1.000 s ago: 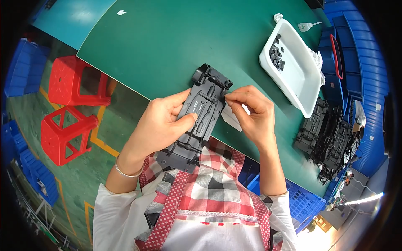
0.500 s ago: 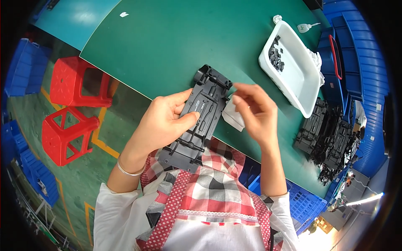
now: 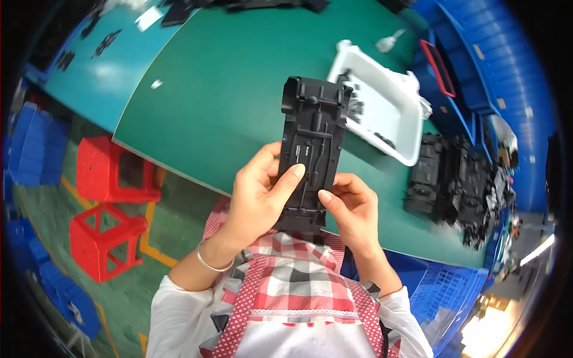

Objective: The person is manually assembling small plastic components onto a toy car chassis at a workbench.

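Observation:
A long black plastic chassis part (image 3: 311,137) is held up in front of me, its ribbed face toward me and its long side almost upright. My left hand (image 3: 261,194) is closed on its left edge, thumb pressed on the face near small printed text. On the opposite edge, lower down, my right hand (image 3: 353,210) grips it, with the thumb at the rim and the fingers behind. The part's lower end sits close above my checked apron (image 3: 292,262); whether they touch I cannot tell.
Beyond the part, a white tray (image 3: 409,152) with small black pieces stands on the green table (image 3: 197,107). Stacked black chassis parts (image 3: 444,179) lie at the right. A small white bottle (image 3: 389,42) is farther back. Red stools (image 3: 107,238) stand on the floor at left.
My right hand, free beside the part before, now grips its right edge. The part has been raised and turned more upright. My view has shifted, and the white pad under the right hand no longer shows.

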The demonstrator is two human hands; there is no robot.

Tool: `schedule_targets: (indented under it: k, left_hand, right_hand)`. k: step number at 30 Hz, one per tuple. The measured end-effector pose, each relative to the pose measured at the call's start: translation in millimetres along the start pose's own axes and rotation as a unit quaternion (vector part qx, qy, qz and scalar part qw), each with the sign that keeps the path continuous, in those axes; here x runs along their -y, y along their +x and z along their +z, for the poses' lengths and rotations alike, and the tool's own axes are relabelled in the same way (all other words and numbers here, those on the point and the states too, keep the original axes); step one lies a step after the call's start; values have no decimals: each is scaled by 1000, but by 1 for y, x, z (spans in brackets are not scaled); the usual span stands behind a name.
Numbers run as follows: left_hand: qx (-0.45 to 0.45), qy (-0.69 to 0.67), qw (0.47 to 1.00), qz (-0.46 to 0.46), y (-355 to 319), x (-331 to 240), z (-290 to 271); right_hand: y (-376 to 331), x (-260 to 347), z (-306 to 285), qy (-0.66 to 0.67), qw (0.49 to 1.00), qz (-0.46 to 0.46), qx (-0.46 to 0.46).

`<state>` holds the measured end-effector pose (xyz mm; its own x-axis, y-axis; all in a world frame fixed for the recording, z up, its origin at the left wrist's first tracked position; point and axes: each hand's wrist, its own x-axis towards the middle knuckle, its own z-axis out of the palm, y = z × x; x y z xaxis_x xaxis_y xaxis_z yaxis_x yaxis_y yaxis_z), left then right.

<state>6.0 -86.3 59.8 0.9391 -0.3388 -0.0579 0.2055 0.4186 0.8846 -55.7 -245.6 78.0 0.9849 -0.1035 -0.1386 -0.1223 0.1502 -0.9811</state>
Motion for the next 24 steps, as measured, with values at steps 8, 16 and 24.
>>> schedule_targets:
  k: [8, 16, 24]
  left_hand:
    - [147, 72, 983, 82, 37, -25, 40]
    - [-55, 291, 943, 154, 124, -38, -67]
    - [-215, 560, 716, 357, 299, -40, -169]
  right_hand:
    - [-22, 113, -137, -163, 866, -229, -414]
    - [-194, 229, -604, -285, 783, -189, -519]
    - [-164, 191, -647, -288, 798, 6, -529]
